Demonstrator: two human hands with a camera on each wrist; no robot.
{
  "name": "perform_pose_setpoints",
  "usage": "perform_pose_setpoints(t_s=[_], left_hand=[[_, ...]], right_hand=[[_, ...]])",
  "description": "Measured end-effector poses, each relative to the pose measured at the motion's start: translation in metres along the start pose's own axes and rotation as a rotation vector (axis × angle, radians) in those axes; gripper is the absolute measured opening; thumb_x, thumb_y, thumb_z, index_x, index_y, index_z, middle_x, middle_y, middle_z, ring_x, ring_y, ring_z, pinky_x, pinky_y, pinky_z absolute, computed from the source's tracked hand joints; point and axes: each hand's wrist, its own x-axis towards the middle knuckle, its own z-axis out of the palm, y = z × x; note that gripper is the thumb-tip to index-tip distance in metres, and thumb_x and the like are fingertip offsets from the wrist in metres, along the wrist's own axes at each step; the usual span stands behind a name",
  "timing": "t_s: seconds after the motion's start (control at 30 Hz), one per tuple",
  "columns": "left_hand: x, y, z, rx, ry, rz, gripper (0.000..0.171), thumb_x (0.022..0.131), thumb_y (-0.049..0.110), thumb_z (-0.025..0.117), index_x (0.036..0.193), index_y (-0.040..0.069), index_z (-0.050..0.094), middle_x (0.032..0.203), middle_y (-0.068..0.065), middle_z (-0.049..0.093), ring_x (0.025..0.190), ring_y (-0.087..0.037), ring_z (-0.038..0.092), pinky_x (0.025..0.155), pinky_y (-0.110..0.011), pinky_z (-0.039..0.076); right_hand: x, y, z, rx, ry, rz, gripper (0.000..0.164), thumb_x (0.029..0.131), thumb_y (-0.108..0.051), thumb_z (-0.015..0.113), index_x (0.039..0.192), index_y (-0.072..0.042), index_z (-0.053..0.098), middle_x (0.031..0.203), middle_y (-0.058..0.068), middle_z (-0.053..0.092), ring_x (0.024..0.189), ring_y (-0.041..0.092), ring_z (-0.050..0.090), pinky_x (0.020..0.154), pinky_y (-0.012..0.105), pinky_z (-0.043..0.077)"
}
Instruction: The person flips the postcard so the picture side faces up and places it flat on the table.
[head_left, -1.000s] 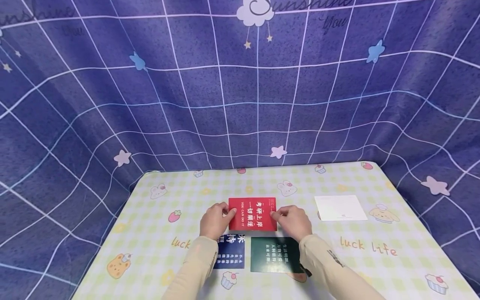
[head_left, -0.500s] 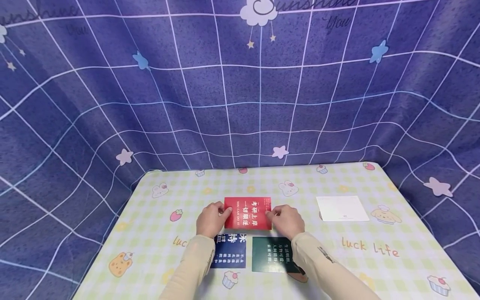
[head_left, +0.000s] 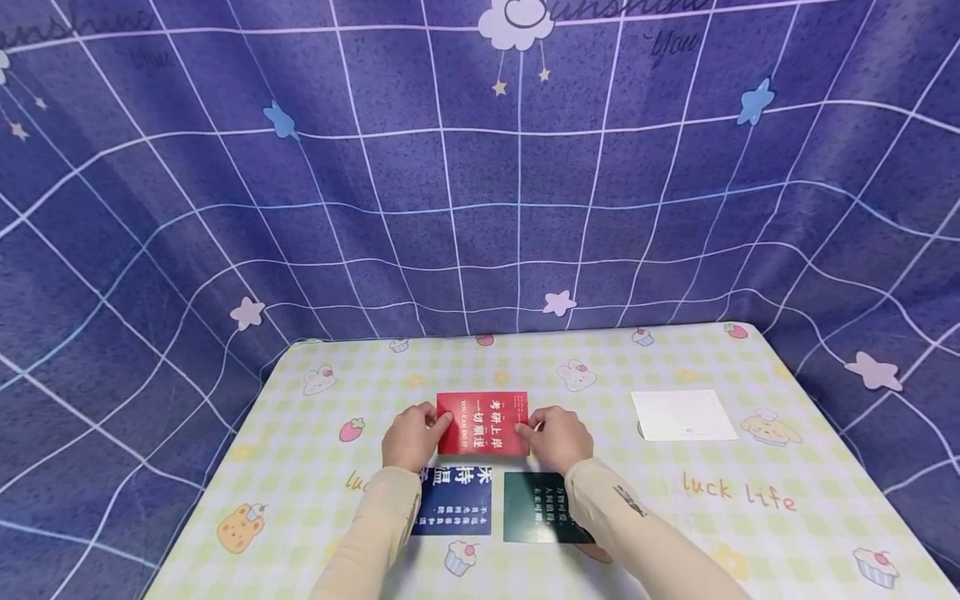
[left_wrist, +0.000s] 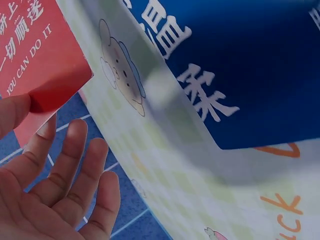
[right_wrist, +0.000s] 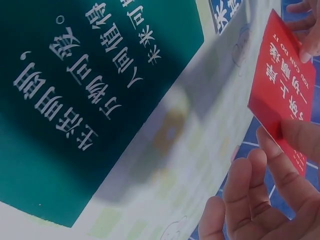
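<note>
A red card (head_left: 480, 425) with white lettering is held sideways between both hands, raised above the table in the wrist views. My left hand (head_left: 412, 437) pinches its left edge between thumb and forefinger, the other fingers spread loosely. At the opposite edge my right hand (head_left: 557, 440) pinches it the same way. Nearer the person, a blue card (head_left: 457, 504) with white characters lies on the table, partly hidden by the left forearm. Beside it on the right is a dark green card (head_left: 536, 508), partly covered by the right sleeve.
A white card (head_left: 685, 415) lies on the right side of the table, blank apart from small print. The tablecloth (head_left: 300, 467) has a pale green check with cartoon prints. A blue gridded curtain (head_left: 480, 183) hangs behind and at both sides.
Both hands have carried the red card to the left, so it now sits more above the blue card. The blue, green and white cards have not moved.
</note>
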Motion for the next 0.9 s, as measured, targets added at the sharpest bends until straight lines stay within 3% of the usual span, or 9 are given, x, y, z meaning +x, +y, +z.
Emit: perform_pose_setpoints(t_s=[0.5,0.9], left_hand=[[0.003,-0.018,-0.007,0.024,-0.004,-0.025,0.027,0.097,0.031,0.069,0.084,0.009,0.061,0.073,-0.005,0.057,0.067,-0.021,0.054,0.063,-0.036,0.043],[0.005,-0.026,-0.006,0.04,-0.027,-0.083,0.025,0.097,0.032,0.07,0.093,0.007,0.065,0.075,-0.006,0.06,0.073,-0.022,0.058,0.069,-0.038,0.047]], right_hand=[[0.01,-0.008,0.023,-0.049,-0.005,-0.003,0.019,0.091,-0.034,0.076,0.085,-0.016,0.076,0.062,-0.003,0.059,0.062,0.018,0.052,0.059,0.033,0.039],[0.014,-0.012,0.035,-0.084,-0.026,0.022,0.021,0.09,-0.034,0.077,0.087,-0.013,0.077,0.076,0.002,0.071,0.067,0.019,0.056,0.063,0.035,0.043]])
